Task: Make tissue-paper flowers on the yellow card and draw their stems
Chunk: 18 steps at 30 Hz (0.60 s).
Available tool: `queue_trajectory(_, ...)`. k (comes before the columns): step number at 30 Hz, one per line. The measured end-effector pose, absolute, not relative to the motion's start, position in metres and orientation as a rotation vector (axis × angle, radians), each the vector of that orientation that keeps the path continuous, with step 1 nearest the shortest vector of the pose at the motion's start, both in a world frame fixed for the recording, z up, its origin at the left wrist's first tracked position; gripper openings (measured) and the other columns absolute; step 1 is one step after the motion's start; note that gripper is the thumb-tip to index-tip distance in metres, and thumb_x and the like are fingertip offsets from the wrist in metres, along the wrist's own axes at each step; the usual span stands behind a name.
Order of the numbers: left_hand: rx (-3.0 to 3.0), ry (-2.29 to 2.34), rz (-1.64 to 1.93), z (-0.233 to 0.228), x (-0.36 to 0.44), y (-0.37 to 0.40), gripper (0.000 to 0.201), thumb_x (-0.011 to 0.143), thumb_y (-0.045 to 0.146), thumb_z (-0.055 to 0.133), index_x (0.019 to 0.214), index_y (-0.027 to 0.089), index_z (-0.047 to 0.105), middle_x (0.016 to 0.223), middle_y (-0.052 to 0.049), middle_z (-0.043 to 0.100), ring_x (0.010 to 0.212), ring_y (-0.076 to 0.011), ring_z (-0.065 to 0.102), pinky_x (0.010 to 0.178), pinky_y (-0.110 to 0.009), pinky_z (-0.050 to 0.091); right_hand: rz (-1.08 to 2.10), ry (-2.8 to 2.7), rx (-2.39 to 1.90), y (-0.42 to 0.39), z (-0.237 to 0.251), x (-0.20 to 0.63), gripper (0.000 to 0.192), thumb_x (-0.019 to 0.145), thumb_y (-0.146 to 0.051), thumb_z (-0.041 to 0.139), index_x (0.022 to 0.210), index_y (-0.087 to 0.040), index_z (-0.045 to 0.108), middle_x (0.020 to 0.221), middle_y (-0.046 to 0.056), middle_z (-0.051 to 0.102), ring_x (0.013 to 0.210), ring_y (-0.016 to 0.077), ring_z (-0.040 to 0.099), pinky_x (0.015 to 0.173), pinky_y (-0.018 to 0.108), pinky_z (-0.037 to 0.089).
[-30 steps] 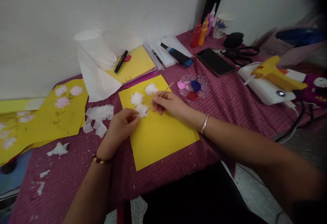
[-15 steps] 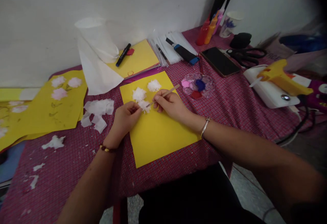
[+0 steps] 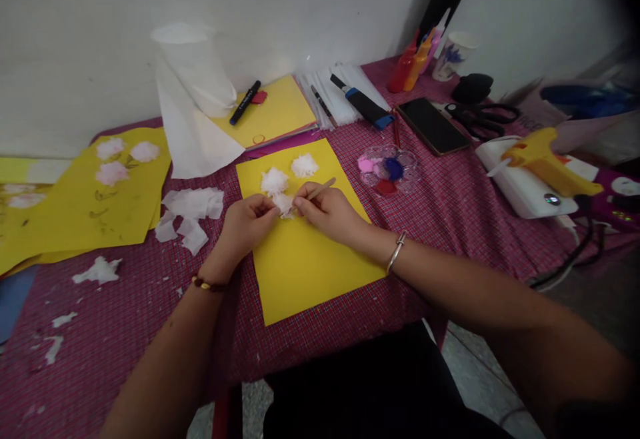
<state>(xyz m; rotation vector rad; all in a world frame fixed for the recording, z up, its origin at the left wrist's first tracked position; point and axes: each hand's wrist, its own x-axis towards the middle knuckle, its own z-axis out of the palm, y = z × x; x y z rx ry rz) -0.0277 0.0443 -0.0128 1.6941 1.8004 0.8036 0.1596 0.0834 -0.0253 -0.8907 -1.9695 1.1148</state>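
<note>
A yellow paper sheet (image 3: 310,272) lies in front of me with three fluffy white tissue-paper flowers on its upper part. My left hand (image 3: 250,222) is closed in a pinch at the left edge of the lowest flower (image 3: 284,205). From the right, my right hand (image 3: 330,212) grips a thin wooden stick (image 3: 323,189); its lower end is hidden by the fingers beside that same flower. The other two flowers, an upper-left one (image 3: 274,181) and an upper-right one (image 3: 304,165), are untouched.
Left of the sheet are cut tissue pieces (image 3: 193,205) and yellow sheets with pink flowers (image 3: 111,173). Behind stand a tissue roll (image 3: 193,72) and a marker (image 3: 245,103). To the right are a paint palette (image 3: 393,171), phone (image 3: 433,125), scissors (image 3: 483,117) and yellow glue gun (image 3: 543,159).
My right hand has moved slightly left and closer to my left hand, with the stick shifting left and lower. My left hand keeps its pinch at the lowest flower. The view has shifted slightly.
</note>
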Motion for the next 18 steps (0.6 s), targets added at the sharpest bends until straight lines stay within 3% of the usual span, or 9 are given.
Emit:
queue_trajectory(5, 1.692, 1.797, 0.804, -0.012, -0.032, 0.045, 0.041, 0.089, 0.045, 0.040, 0.064, 0.018, 0.058, 0.058, 0.000, 0.053, 0.055, -0.0124, 0.046, 0.051, -0.024, 0.034, 0.964, -2.137, -0.858, 0.082, -0.023, 0.155, 0.021, 0.094, -0.031, 0.046, 0.083, -0.018, 0.059, 0.084, 0.004, 0.066, 0.074, 0.0155, 0.059, 0.070, 0.030, 0.041)
queue_trajectory(9, 1.626, 1.785, 0.841, -0.012, -0.029, 0.043, 0.046, 0.090, 0.050, 0.038, 0.065, 0.017, 0.059, 0.059, -0.001, 0.054, 0.056, -0.0129, 0.047, 0.051, -0.025, 0.036, 0.925, -2.167, -0.856, 0.082, -0.022, 0.151, 0.020, 0.094, -0.030, 0.046, 0.084, -0.018, 0.059, 0.084, 0.005, 0.066, 0.074, 0.0156, 0.059, 0.071, 0.030, 0.041)
queue_trajectory(13, 1.534, 1.740, 0.869, -0.007, -0.029, 0.040, 0.041, 0.089, 0.048, 0.043, 0.069, 0.017, 0.062, 0.063, -0.002, 0.058, 0.056, -0.0127, 0.051, 0.052, -0.025, 0.040, 1.289, -1.748, -0.889, 0.087, -0.021, 0.158, 0.020, 0.093, -0.031, 0.047, 0.078, -0.019, 0.053, 0.074, 0.001, 0.062, 0.060, 0.0108, 0.055, 0.060, 0.026, 0.044)
queue_trajectory(18, 1.428, 1.860, 0.948, 0.021, -0.069, 0.031, 0.020, 0.080, 0.037, 0.060, 0.073, 0.019, 0.064, 0.066, -0.001, 0.062, 0.058, -0.0121, 0.056, 0.057, -0.025, 0.045, 1.611, -1.348, -0.929, 0.092, -0.018, 0.170, 0.021, 0.093, -0.032, 0.047, 0.078, -0.020, 0.053, 0.063, -0.002, 0.059, 0.047, 0.0079, 0.050, 0.049, 0.023, 0.041)
